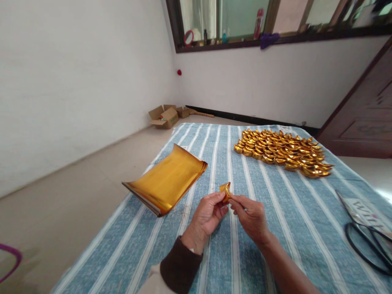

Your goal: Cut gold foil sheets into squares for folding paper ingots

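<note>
A small folded gold foil paper ingot (226,189) is held up between my two hands, above the middle of the table. My left hand (209,213) pinches it from the left with thumb and fingers. From the right, my right hand (249,214) grips its near right edge, and the fingers hide part of it. To the left lies a stack of gold foil paper sheets (170,179) with curled edges. At the back right, many finished gold paper ingots (278,151) sit packed together in rows.
A blue and white striped cloth (220,143) covers the table. Black-handled scissors (367,241) lie at the right edge. Beyond the table, an open cardboard box (167,118) stands on the floor by the wall. A wooden door (364,118) is at the right.
</note>
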`<state>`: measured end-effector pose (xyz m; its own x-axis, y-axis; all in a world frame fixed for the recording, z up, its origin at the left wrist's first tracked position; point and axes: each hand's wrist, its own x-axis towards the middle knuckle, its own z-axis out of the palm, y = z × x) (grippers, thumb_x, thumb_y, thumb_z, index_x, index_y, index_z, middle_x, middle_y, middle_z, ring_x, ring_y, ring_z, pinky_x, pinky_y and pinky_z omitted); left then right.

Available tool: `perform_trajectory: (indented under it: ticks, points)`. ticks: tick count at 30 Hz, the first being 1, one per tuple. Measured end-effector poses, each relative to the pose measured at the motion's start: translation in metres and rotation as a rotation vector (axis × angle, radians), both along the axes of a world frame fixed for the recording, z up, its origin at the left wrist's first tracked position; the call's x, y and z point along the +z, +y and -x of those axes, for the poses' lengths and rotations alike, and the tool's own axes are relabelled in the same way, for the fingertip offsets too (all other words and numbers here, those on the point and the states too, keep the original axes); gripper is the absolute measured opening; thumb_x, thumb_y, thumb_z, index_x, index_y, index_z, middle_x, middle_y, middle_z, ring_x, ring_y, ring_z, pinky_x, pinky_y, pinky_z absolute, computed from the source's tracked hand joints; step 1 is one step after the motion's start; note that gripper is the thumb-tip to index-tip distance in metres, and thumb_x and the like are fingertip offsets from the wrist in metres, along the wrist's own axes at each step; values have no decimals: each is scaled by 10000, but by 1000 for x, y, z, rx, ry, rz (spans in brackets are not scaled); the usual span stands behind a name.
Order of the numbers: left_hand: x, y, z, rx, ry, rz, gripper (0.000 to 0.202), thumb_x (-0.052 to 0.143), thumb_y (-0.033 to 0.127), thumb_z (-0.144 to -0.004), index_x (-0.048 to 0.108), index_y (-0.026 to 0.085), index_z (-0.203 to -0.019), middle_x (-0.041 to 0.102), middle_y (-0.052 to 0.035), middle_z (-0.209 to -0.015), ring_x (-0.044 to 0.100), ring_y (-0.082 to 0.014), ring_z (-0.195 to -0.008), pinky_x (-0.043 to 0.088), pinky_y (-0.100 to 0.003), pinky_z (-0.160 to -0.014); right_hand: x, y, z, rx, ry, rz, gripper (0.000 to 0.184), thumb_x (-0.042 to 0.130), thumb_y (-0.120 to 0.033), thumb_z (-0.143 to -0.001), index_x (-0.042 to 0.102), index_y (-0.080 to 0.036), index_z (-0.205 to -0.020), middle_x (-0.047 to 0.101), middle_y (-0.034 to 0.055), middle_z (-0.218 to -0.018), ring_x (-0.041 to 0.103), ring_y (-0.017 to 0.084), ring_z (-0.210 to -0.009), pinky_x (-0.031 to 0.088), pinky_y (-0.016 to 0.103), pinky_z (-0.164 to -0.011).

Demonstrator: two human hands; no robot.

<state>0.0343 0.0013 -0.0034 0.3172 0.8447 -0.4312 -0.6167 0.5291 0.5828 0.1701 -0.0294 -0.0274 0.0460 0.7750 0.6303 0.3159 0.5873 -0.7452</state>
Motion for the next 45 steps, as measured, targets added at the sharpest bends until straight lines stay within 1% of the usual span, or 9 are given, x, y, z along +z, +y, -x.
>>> perform_trajectory:
  ticks: [7, 12, 14, 20, 22, 26, 29, 36, 45]
  points:
    - [-1, 1, -1, 2, 8, 3, 111, 619, 13, -818, 699, 51, -751, 652, -64, -727, 611, -104, -600, 486, -159, -501, 3, 1, -1, 12, -21, 45, 179, 531, -199, -958, 704, -216, -912, 637, -39, -730, 603, 128, -553, 475, 184, -527]
    - [-1, 0, -2, 9, 13, 3, 58, 671, 24, -786, 700, 59, -750, 655, -61, -729, 608, -106, -596, 487, -158, -494, 2, 1, 0, 1, 0, 20, 171, 540, -206, -957, 704, -218, -1006, 664, -26, -790, 621, 133, -572, 496, 181, -519]
    - [0, 0, -2, 7, 13, -5, 38, 695, 32, -772, 700, 62, -750, 656, -61, -739, 611, -107, -605, 487, -155, -498, 2, 0, 0, -5, 1, 23, 168, 541, -229, -966, 703, -217, -1009, 666, -18, -794, 627, 142, -578, 505, 188, -518]
    - [1, -1, -1, -13, 28, -4, 66, 667, 19, -794, 704, 52, -749, 651, -67, -739, 612, -104, -602, 486, -150, -495, 4, 0, -3, -3, -29, 100, 226, 510, -294, -969, 705, -210, -890, 662, 7, -759, 629, 169, -564, 518, 217, -503]
    - [1, -1, -1, -14, 40, 3, 91, 648, 15, -808, 705, 53, -748, 651, -66, -734, 609, -102, -591, 485, -149, -486, 4, 0, -3, 6, -29, 112, 223, 509, -305, -968, 703, -208, -918, 668, 10, -782, 637, 174, -575, 527, 219, -500]
    - [3, 0, -2, -4, 36, -7, 125, 622, 6, -814, 708, 60, -741, 662, -67, -733, 616, -110, -596, 502, -162, -501, 0, 1, -2, 3, -10, 99, 212, 531, -305, -971, 685, -200, -1072, 682, 15, -851, 652, 179, -589, 558, 234, -544]
    - [4, -1, -3, -4, 27, -26, 117, 640, 16, -798, 705, 65, -714, 662, -63, -708, 617, -114, -594, 504, -164, -505, -4, 2, 0, 15, 6, 88, 242, 524, -317, -984, 689, -196, -1112, 686, 26, -897, 644, 174, -561, 559, 235, -519]
    - [-1, -1, -4, -13, 16, -62, 47, 697, 41, -761, 701, 53, -716, 650, -59, -679, 619, -119, -588, 496, -158, -502, -5, 3, 3, 7, 38, 106, 270, 520, -347, -986, 722, -182, -1052, 660, 8, -746, 613, 165, -521, 541, 234, -520]
    - [-2, -2, -6, -15, 28, -96, 48, 725, 72, -767, 700, 66, -726, 654, -55, -693, 616, -106, -595, 496, -143, -505, -4, 4, 2, 15, 63, 138, 270, 524, -366, -966, 731, -194, -982, 646, 6, -704, 585, 161, -481, 509, 230, -473]
